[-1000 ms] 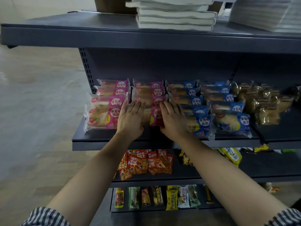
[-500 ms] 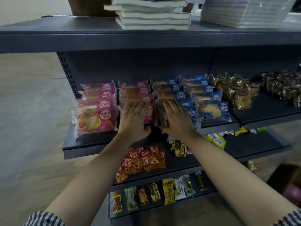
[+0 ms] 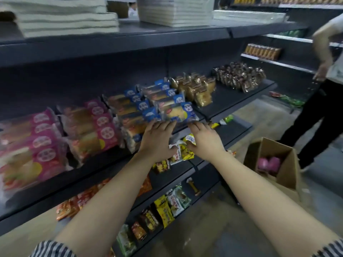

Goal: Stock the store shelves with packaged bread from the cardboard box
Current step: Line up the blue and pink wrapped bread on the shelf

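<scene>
Pink bread packs (image 3: 44, 143) stand in rows on the left of the dark middle shelf (image 3: 92, 164), and blue bread packs (image 3: 176, 112) stand in rows to their right. My left hand (image 3: 157, 140) has straight fingers, its tips at the lower edge of the front blue packs. My right hand (image 3: 204, 140) is beside it, fingers extended just below the frontmost blue pack; whether it touches is unclear. Neither hand holds anything. The open cardboard box (image 3: 282, 164) sits on the floor at the right with pink packs (image 3: 269, 163) inside.
Brown wrapped breads (image 3: 196, 88) and dark packs (image 3: 241, 76) fill the shelf further right. Snack bags (image 3: 167, 210) lie on the lower shelves. Stacked white goods (image 3: 174, 12) sit on the top shelf. Another person (image 3: 324, 101) stands at the right near the box.
The view has swung right, bringing the box and another person into sight. Both hands have moved from the pink packs to the front of the blue packs.
</scene>
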`<state>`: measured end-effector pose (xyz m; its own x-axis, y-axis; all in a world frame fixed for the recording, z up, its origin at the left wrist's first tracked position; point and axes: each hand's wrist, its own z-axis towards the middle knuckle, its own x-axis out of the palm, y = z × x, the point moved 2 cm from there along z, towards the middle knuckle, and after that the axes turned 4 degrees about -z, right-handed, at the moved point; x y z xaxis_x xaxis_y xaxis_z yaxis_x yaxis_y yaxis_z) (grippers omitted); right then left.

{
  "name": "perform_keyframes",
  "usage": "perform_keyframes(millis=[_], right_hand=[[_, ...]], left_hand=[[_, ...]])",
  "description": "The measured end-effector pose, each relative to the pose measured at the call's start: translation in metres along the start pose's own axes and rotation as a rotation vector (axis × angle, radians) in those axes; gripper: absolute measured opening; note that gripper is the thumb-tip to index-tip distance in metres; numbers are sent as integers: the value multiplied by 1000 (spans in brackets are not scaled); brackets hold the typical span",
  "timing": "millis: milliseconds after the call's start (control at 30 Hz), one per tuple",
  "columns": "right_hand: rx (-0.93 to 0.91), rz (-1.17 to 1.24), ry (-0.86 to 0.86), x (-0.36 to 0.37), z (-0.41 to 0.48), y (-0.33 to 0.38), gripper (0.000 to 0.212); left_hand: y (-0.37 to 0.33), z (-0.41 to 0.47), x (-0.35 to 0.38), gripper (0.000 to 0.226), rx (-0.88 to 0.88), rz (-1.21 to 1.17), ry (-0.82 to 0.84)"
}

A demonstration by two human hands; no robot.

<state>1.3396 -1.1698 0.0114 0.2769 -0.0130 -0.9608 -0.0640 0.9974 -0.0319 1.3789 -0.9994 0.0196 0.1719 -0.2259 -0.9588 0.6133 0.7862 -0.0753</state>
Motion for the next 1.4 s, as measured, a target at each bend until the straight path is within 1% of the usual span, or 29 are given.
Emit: perform_keyframes(millis=[67, 200, 300, 400, 533, 633, 800, 1000, 1200, 1400], right_hand=[[80, -29, 22, -3, -16, -29, 67], [229, -65, 47, -10, -54, -89, 59], [338, -81, 62, -15, -85, -133, 59], [442, -98, 97, -20, -116, -176, 55], [554, -107, 154, -25, -158, -231, 51], [619, -109, 177, -28, -187, -271, 43], [699, -107, 218, -33, -228, -331, 50], [763, -71, 240, -32, -269, -395, 52], [765, -55, 274, -19, -274, -442, 60], [706, -38, 265, 7, -244, -479, 57]], left_hand=[[-24, 15, 9, 88, 62, -26, 35], [-76, 45, 26, 83, 169, -109, 90], [-122, 66, 39, 83, 223, -167, 183], [-169, 84, 50, 84, 289, -158, 255], [-230, 107, 67, 80, 359, -137, 314], [-275, 123, 81, 76, 390, -118, 334], [-345, 142, 105, 85, 439, -136, 371], [-415, 160, 129, 85, 475, -190, 422], [-443, 182, 150, 82, 446, -203, 466], [-455, 224, 177, 80, 408, -218, 493]])
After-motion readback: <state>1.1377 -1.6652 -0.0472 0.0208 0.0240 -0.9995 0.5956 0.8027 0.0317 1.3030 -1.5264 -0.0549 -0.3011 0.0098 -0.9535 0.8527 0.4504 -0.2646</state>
